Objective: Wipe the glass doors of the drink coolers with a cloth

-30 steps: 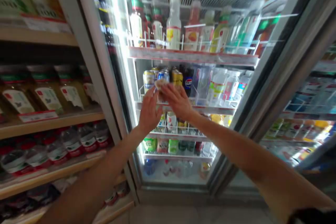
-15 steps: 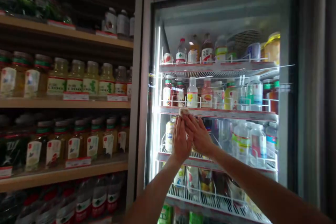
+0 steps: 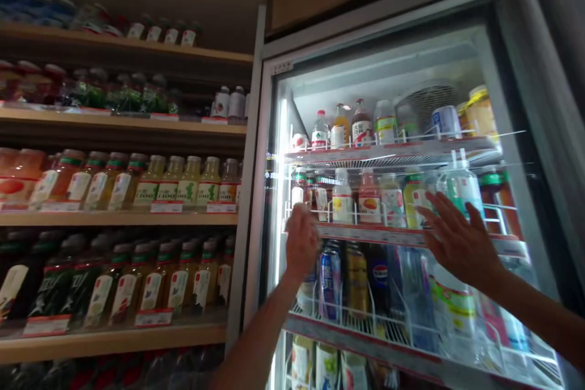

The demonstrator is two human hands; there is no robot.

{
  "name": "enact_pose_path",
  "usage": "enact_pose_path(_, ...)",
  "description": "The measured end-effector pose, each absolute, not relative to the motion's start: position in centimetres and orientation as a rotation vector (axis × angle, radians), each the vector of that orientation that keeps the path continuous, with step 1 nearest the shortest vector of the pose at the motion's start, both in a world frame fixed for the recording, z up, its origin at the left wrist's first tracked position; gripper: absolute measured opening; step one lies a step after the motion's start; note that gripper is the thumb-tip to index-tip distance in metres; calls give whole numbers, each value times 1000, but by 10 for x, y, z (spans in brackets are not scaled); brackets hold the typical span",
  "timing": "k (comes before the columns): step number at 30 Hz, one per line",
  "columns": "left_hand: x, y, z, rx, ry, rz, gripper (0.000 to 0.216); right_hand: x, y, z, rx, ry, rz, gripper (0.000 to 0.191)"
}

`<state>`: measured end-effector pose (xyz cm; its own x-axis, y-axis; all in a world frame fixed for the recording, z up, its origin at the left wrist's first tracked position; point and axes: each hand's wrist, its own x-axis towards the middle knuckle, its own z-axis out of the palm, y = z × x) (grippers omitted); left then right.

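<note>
My left hand is raised before the glass door of a lit drinks fridge, near its left edge. Its fingers look curled but are smeared by motion, so what they hold is hidden. My right hand is well apart to the right, with its fingers spread and nothing visible in it. Behind the glass, close to my left hand, are bottles on the middle rack and a blue can below. A clear bottle with a pale label stands behind the glass above my right hand.
Wooden shelves with rows of juice bottles fill the left side. A grey upright post separates them from the fridge. A thick grey vertical bar runs along the fridge's right side.
My hands, together over a small pale cloth against the glass before, are now apart. The right hand has moved right and spread. The view has tilted up, and the cloth no longer shows clearly.
</note>
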<state>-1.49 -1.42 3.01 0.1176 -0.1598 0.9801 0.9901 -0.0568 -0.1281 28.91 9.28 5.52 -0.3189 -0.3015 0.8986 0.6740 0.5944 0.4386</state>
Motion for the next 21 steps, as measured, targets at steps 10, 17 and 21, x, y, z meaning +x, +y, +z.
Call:
enact_pose_path(10,80,20,85,-1455,-687,-853,45,302,96,46,-327,-1632,-1027,38)
enact_pose_path(17,95,30,113,-1209,-736,-1181,48,300,88,49,-299,-1645,-969,38)
enact_pose_path(21,127,43,100,-1464,-696,-808,42,318,97,53,-360,-1528,-868,43)
